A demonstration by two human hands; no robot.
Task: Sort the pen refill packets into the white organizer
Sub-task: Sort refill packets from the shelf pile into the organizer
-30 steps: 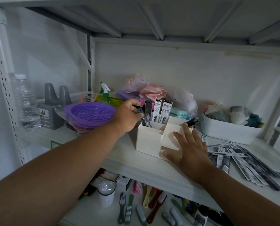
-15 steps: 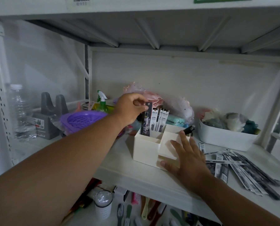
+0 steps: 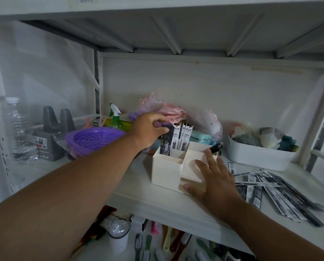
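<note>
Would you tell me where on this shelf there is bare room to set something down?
Bare shelf lies in front of the purple basket, left of the white organizer. Crowded: behind the organizer, and to its right, where loose refill packets spread below the white bin.

Two hands (image 3: 148, 129) (image 3: 216, 178), one white organizer (image 3: 166, 172), perhaps three upright refill packets (image 3: 176, 138), one loose pile (image 3: 270, 191)

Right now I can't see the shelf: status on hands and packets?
Left hand pinching a dark packet upright in the white organizer. Right hand flat against organizer front. Loose packets piled to the right. Nothing blocking.
</note>
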